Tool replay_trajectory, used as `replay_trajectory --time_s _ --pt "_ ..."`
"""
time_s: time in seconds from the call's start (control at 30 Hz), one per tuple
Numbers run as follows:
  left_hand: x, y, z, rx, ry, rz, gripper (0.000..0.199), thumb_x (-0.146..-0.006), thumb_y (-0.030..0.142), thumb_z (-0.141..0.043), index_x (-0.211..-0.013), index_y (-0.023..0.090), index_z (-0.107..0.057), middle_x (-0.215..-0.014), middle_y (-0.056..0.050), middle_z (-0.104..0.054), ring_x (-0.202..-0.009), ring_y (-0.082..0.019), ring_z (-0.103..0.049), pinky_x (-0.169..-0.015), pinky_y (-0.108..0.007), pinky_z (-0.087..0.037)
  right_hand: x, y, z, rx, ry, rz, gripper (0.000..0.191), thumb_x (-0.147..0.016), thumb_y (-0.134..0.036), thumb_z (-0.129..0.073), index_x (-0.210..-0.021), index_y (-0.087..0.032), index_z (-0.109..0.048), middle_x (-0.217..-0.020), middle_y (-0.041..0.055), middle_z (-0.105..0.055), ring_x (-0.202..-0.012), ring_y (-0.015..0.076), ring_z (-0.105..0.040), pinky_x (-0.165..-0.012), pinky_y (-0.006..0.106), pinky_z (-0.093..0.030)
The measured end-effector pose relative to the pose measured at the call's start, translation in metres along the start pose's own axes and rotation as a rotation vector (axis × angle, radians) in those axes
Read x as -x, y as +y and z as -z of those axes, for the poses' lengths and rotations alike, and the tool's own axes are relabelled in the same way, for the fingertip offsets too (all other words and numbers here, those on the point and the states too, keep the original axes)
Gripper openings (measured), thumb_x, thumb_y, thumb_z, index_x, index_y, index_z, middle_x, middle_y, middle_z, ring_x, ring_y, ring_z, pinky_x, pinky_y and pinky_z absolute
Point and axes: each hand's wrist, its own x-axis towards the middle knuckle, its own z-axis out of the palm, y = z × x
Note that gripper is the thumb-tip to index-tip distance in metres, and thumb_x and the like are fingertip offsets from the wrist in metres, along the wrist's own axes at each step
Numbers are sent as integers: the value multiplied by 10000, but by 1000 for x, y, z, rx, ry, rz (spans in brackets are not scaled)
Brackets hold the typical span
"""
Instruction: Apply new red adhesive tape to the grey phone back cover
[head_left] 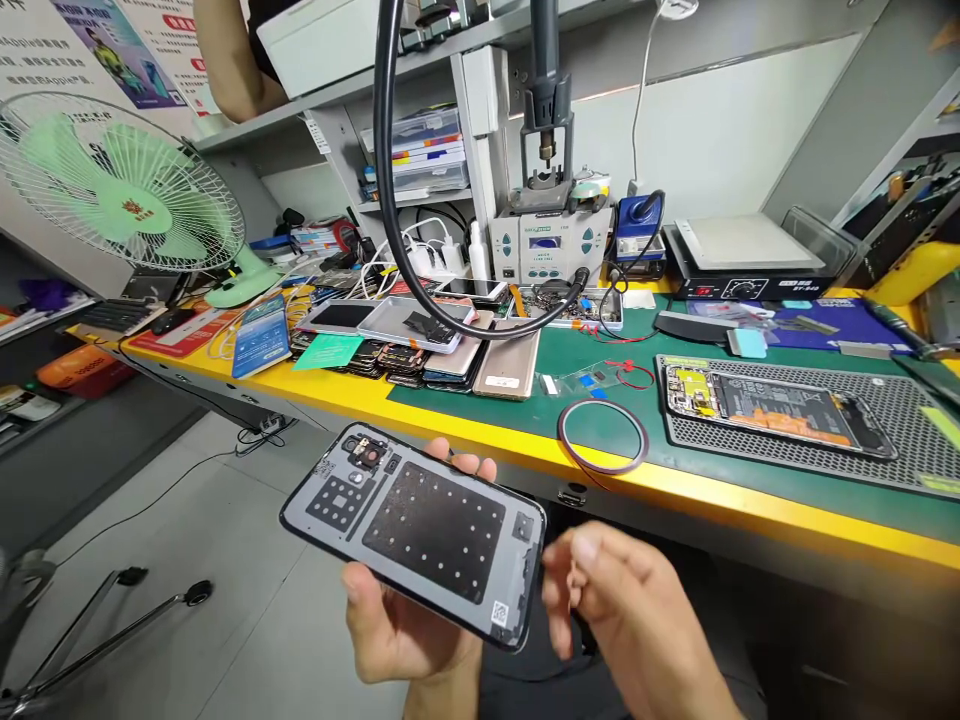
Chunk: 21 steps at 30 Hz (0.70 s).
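Note:
A phone back cover [435, 530], inner side up with black pads and a camera opening, lies tilted in my left hand [409, 630]. The thumb presses its near edge and the fingertips show past its far edge. Close to the cover's right end is my right hand [622, 600], its fingers curled with thumb and index finger near each other; anything between them is too small to name. An opened phone [780, 405] with its battery and board exposed rests on a perforated mat [919, 430] at the right of the bench.
The yellow bench edge [675, 490] runs in front. A roll of tape [562, 440] sits near it. Stacked phones [506, 360] fill the middle, below a looping black hose [386, 150]. A green fan [127, 200] stands left. Another person's arm [229, 60] shows beyond the shelf.

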Motion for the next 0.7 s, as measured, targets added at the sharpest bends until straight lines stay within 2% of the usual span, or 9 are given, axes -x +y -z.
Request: replay_trajectory --time_s 0.07,0.17,0.27,0.33,0.47,0.6,0.7 --pt "2 2 1 -8 -20 25 535 -948 647 -531 -1310 315 -745 -1319 -21 -749 -1152 -306 -723 -1046 -424 -614 -11 -17 2 -22 -46 -46 387 -874 -520 -818 -817 -139 -781 -658 34 -692 -502 118 -627 -479 217 -508" --pt "5 4 1 -61 -42 108 541 -889 676 -626 -1299 345 -746 -1329 -4 -737 -1167 -319 -706 -1090 -432 -581 -20 -30 2 45 -74 -67 406 -883 -482 -825 -694 -142 -708 -558 10 -651 -495 109 -613 -498 200 -500" --pt "7 5 1 -35 -25 124 561 -862 667 -669 -1317 345 -727 -1314 -23 -735 -1131 -320 -709 -1057 -444 -596 -22 -28 3 53 -71 -81 402 -876 -453 -832 -676 -144 -669 -553 2 -654 -456 88 -583 -473 179 -464" --pt "7 4 2 0 -28 135 562 -862 656 -677 -1318 331 -724 -1293 -41 -737 -1114 -318 -710 -1033 -453 -604 -22 -26 5 5 -113 -123 409 -866 -464 -807 -663 -153 -637 -550 4 -650 -402 84 -547 -431 187 -432" --pt "6 3 4 12 -73 204 563 -862 679 -666 -1308 342 -734 -1302 -62 -725 -1158 -343 -688 -1054 -503 -577 -21 -23 8 -46 -195 -204 463 -941 -561 -648 -691 -174 -600 -532 17 -634 -379 105 -533 -407 207 -410" --pt "8 -1 2 48 -47 200 556 -866 661 -666 -1292 313 -751 -1286 -76 -733 -1116 -314 -699 -1055 -481 -575 -20 -20 11 199 -102 -103 488 -923 -593 -728 -712 -172 -600 -542 -6 -619 -438 97 -546 -445 192 -428" --pt "11 -2 2 97 -29 268 573 -870 662 -661 -1287 282 -760 -1231 -99 -760 -1093 -301 -714 -1043 -460 -581 -18 -16 19 302 -129 -49 595 -994 -662 -575 -700 -151 -656 -568 43 -648 -504 130 -591 -491 226 -452"
